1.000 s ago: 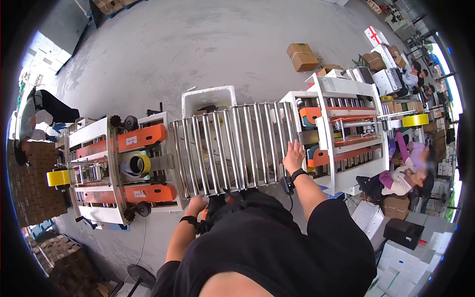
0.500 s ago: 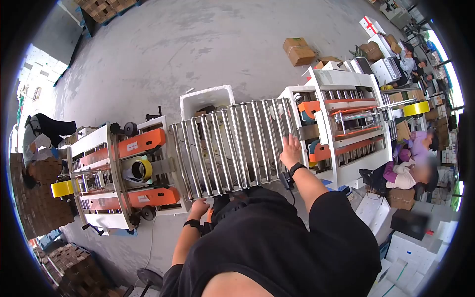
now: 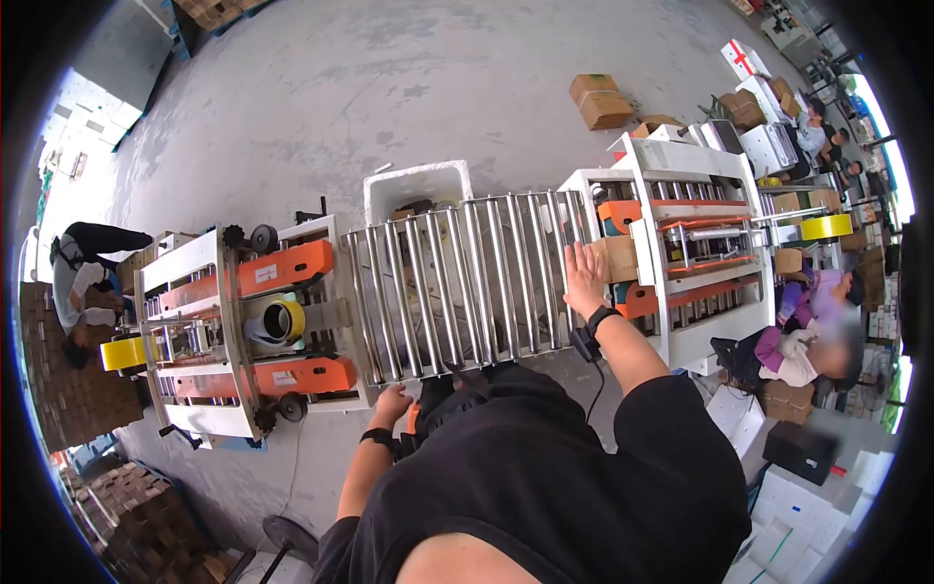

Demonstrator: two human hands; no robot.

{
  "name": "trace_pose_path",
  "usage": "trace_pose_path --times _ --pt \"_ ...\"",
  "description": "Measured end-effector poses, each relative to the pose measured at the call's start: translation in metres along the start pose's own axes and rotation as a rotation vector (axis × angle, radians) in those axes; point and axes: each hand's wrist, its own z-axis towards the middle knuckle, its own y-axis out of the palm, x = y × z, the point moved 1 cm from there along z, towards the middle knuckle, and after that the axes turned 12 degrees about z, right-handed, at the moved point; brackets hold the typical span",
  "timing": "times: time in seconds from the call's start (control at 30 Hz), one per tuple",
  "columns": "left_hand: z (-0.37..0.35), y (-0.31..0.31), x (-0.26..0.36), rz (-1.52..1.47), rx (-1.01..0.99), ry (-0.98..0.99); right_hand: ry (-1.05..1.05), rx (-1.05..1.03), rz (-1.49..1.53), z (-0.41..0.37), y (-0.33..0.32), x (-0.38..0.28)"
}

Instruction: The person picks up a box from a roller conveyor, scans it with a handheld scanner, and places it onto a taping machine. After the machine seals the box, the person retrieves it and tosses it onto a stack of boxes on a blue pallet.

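My right hand (image 3: 584, 279) is open, fingers stretched over the right end of the roller conveyor (image 3: 465, 292). Its fingers are right beside a small cardboard box (image 3: 619, 260), which sticks out of the right carton sealing machine (image 3: 699, 243) between two orange side belts. By the conveyor's near left edge, my left hand (image 3: 393, 402) is closed with curled fingers; I cannot tell what, if anything, is in it. At the conveyor's left end stands another sealing machine (image 3: 243, 336) with orange side belts and a yellow tape roll (image 3: 285, 321).
A white foam box (image 3: 418, 181) stands behind the conveyor. Another cardboard box (image 3: 600, 101) lies on the floor farther back. People (image 3: 812, 321) sit at the right among boxes, and another person (image 3: 83, 282) bends beside stacked cartons (image 3: 78, 365) at the left.
The small cardboard box has come into view, out of the right machine. My right hand has moved slightly right, up to it. My left hand stays by the conveyor edge.
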Motion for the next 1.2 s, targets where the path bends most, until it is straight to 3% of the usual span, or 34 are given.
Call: trace_pose_path --times 0.13,0.17,0.2,0.27,0.47,0.6,0.73,0.77,0.8,0.87,0.93,1.03,1.13,1.2 --pt "-0.008 -0.001 0.000 -0.005 0.003 -0.009 0.069 -0.165 -0.219 0.009 -0.053 0.013" --pt "-0.011 -0.001 0.000 -0.017 0.009 -0.020 -0.072 -0.136 -0.296 0.017 -0.040 0.028" --pt "-0.015 -0.001 0.000 -0.031 0.017 -0.035 -0.144 -0.202 -0.279 0.021 -0.048 0.020" --pt "-0.021 0.000 -0.002 -0.059 0.026 -0.054 -0.092 -0.201 -0.166 0.032 -0.038 0.013" --pt "-0.026 0.014 -0.024 -0.142 0.048 -0.106 -0.076 -0.041 0.039 0.024 -0.021 -0.069" --pt "-0.023 0.021 -0.036 -0.129 0.041 -0.126 -0.487 -0.085 0.123 -0.002 0.005 -0.173" --pt "-0.024 0.017 -0.036 -0.131 0.087 -0.108 -0.967 -0.338 -0.059 -0.025 0.026 -0.275" --pt "-0.025 0.018 -0.038 -0.151 0.101 -0.113 -1.069 -0.492 -0.167 -0.027 0.033 -0.291" --pt "-0.030 0.010 -0.035 -0.183 0.082 -0.114 -1.102 -0.509 -0.110 -0.031 0.048 -0.304" --pt "-0.036 0.007 -0.036 -0.203 0.097 -0.118 -1.074 -0.630 -0.188 -0.030 0.048 -0.338" --pt "-0.044 0.001 -0.034 -0.238 0.130 -0.110 -1.018 -0.440 -0.073 -0.014 0.064 -0.359" --pt "-0.050 -0.015 -0.025 -0.244 0.245 -0.053 -0.848 0.008 0.317 0.016 0.072 -0.352" --pt "-0.058 -0.048 -0.002 -0.233 0.425 0.072 -0.660 0.046 0.307 0.034 0.053 -0.311" --pt "-0.057 -0.072 0.016 -0.198 0.483 0.178 -0.586 -0.041 0.236 0.032 0.044 -0.287"
